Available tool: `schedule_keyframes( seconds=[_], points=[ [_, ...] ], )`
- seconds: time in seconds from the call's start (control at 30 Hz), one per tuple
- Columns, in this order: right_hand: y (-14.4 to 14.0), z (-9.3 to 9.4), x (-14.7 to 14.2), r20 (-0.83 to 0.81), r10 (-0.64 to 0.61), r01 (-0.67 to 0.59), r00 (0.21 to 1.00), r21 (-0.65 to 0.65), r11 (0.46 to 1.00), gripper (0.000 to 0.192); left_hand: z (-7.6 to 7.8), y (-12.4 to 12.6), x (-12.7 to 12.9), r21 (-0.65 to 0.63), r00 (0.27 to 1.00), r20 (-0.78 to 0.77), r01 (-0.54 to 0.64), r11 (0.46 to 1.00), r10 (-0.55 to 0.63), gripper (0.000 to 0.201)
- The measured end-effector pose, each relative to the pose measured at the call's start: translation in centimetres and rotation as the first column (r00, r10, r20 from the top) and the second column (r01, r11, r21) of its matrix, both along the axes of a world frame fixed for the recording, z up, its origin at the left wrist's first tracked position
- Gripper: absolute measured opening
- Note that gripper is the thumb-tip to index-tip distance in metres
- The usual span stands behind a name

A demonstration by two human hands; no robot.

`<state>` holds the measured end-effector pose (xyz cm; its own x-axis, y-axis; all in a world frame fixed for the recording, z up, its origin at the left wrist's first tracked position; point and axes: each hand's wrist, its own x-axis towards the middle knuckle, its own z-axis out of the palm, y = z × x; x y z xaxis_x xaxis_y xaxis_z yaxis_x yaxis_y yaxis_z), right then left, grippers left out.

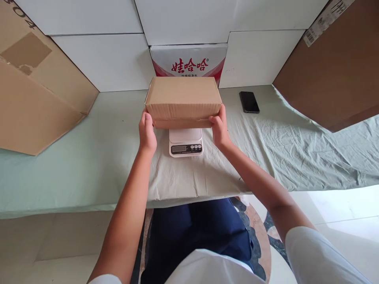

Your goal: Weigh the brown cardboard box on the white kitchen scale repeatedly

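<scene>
A closed brown cardboard box [183, 90] is held level between my two hands, over a small white kitchen scale [186, 142]. My left hand [147, 132] grips the box's near left corner, thumb on the front face. Around the near right corner, my right hand [219, 126] is closed in the same way. The box hides the back of the scale's platform; whether its underside touches the platform I cannot tell. Facing me are the scale's dark display and its buttons, with no digits readable.
A black phone [249, 102] lies right of the box on the green cloth [118, 165]. Behind stands a white and red carton [189, 59] with Chinese lettering, before white panels [186, 19]. Large cardboard sheets [38, 94] [334, 75] flank the table.
</scene>
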<state>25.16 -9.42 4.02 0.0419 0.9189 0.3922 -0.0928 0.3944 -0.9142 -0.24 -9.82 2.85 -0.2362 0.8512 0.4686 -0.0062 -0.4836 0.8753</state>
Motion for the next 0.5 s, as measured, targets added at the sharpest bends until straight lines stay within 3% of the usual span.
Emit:
schedule_keyframes(
  seconds=[0.1, 0.2, 0.33, 0.5],
  points=[
    [3.8, 0.7, -0.4, 0.046, -0.026, 0.023, 0.999, 0.058, 0.998, 0.062, 1.0, 4.0, -0.7, -0.001, 0.999, 0.039, 0.013, 1.000, -0.013, 0.074],
    [7.4, 0.8, -1.2, 0.076, -0.078, 0.067, 0.994, 0.147, 0.987, 0.069, 0.8, 8.0, -1.2, -0.050, 0.991, 0.128, 0.054, 0.997, -0.047, 0.077],
    [10.9, -0.3, -1.9, 0.076, -0.096, 0.082, 0.993, 0.160, 0.984, 0.071, -1.2, 11.6, -1.7, -0.072, 0.983, 0.172, 0.081, 0.994, -0.068, 0.082],
    [12.7, -2.3, -1.6, 0.085, -0.113, 0.102, 0.990, 0.122, 0.987, 0.073, -4.0, 12.6, -1.4, -0.153, 0.969, 0.245, 0.081, 0.985, -0.041, 0.088]
  ],
)
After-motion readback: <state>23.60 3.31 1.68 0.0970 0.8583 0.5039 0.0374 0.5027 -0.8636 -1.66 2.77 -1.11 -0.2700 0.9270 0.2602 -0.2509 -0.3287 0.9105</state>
